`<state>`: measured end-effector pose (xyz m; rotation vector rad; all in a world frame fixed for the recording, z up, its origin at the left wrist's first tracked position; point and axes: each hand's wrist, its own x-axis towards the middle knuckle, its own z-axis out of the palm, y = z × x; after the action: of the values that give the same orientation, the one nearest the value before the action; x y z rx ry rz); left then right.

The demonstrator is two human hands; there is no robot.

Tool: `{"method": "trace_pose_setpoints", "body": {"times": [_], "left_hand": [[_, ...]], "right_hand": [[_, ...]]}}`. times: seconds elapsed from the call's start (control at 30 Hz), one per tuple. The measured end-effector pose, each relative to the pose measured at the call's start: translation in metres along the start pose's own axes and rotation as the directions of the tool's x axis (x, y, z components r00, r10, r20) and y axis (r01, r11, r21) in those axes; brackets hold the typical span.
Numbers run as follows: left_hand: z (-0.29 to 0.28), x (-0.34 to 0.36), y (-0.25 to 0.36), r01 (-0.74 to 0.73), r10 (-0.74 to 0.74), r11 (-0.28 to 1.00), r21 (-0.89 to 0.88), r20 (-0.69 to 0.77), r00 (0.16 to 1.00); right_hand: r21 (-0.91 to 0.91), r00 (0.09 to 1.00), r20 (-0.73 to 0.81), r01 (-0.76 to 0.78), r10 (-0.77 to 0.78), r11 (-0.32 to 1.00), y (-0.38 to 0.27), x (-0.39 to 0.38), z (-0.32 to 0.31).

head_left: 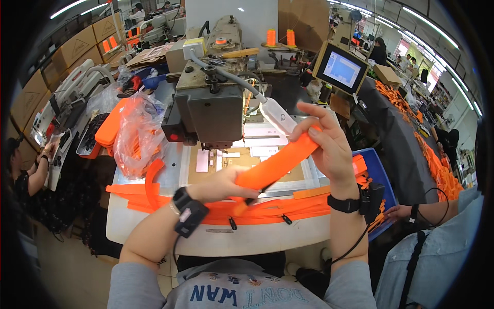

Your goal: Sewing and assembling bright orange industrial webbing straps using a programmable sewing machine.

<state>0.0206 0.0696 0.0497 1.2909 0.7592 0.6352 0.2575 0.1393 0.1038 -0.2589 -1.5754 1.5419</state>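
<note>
My left hand [226, 185] grips the lower end of an orange fabric band [275, 165], and my right hand [319, 139] holds its upper end, index finger raised. A small dark piece shows under the band near my left fingers. Behind them is the sewing machine head [208, 108], with a lit white lamp [278, 114] on a bendable neck and a template plate [202, 160] holding pale pieces below. Orange strips [216, 211] with black zipper pulls [285, 219] lie along the front of the white table [216, 242].
A bag [136, 131] of orange items sits left, a blue bin [381, 198] of orange pieces right. A screen [339, 67] and thread cones [270, 37] stand behind. A co-worker [31, 175] works at far left; another's hand [396, 212] is beside the bin.
</note>
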Motion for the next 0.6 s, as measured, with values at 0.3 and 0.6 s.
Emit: {"method": "trace_pose_setpoints", "body": {"times": [0.3, 0.6], "left_hand": [[-0.031, -0.034, 0.007, 0.344, 0.008, 0.64, 0.687, -0.454, 0.891], [-0.05, -0.053, 0.001, 0.191, 0.156, 0.584, 0.789, -0.34, 0.928]], "right_hand": [[-0.474, 0.958, -0.106, -0.283, 0.265, 0.834, 0.06, -0.039, -0.068], [-0.618, 0.857, -0.349, -0.515, 0.38, 0.594, 0.061, -0.051, -0.086]]}}
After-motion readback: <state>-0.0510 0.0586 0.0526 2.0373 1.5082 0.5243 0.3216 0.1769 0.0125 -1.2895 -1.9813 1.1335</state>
